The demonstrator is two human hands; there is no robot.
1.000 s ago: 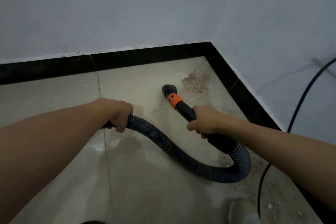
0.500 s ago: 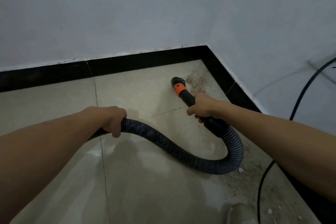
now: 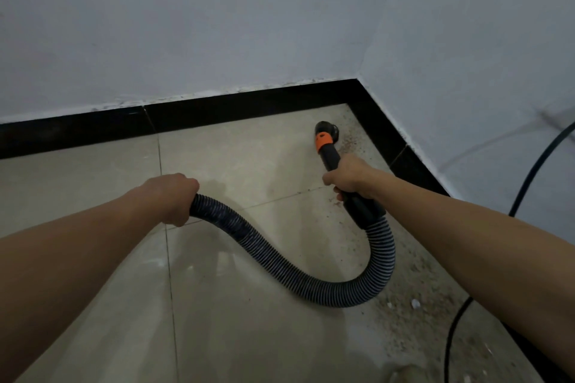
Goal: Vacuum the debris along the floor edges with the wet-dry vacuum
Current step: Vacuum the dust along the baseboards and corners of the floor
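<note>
Reference: the inside corner of the black skirting (image 3: 357, 88).

The right hand (image 3: 350, 179) was wrapped fully round the rigid black handle (image 3: 329, 158), fingers curled under it, just behind the orange collar (image 3: 322, 140). We judged that this grip steered the nozzle (image 3: 325, 128). The nozzle sat mouth-down on the tile just short of the corner, beside fine debris (image 3: 350, 141) lying against the skirting.

The left hand (image 3: 172, 196) was closed round the ribbed hose (image 3: 280, 261) well back from the corner. It was probably carrying slack so the loop did not drag on the nozzle.

A wider grit band (image 3: 413, 298) ran along the right-hand skirting, farther from the corner, near a black cable (image 3: 447, 351). We judged that edge not yet vacuumed.
</note>
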